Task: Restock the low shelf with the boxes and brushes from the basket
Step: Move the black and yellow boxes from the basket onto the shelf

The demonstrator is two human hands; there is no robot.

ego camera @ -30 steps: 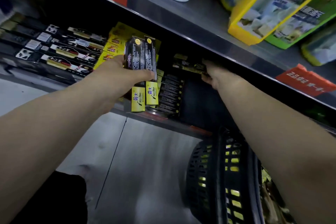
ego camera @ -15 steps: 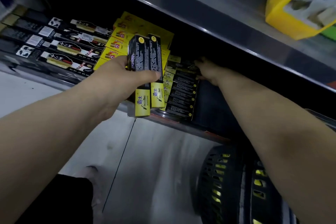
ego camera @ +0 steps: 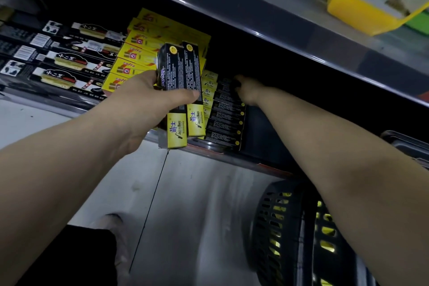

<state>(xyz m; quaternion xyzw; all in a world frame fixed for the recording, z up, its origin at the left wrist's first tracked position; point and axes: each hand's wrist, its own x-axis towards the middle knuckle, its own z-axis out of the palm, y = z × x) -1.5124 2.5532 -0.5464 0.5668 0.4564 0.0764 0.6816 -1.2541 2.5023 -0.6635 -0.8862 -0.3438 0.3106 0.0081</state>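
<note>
Low shelf, L to R:

1. Far L: black brush boxes, lying flat in stacked rows, barcode ends twd the L.
2. Just R of them: yellow cartons, slanted pile, several deep.
3. Left hand, in front of the yellow cartons. Thumb lies across the front and fingers wrap behind. It grips 2 black-and-yellow boxes side by side, roughly upright, yellow ends down, over the shelf's front edge.
4. Just R of the held pair: shelved row of same-type boxes, flat, packed front to back, yellow ends twd the L.
5. Right hand, at the far end of that row, reaching deep under the upper shelf. Fingers are lost in shadow, so grip and openness can't be told.
6. Top R, on the upper shelf: yellow pack, blurred.
7. Bottom R, on the floor: black slotted basket, with yellow stock visible thru the slots.
</note>
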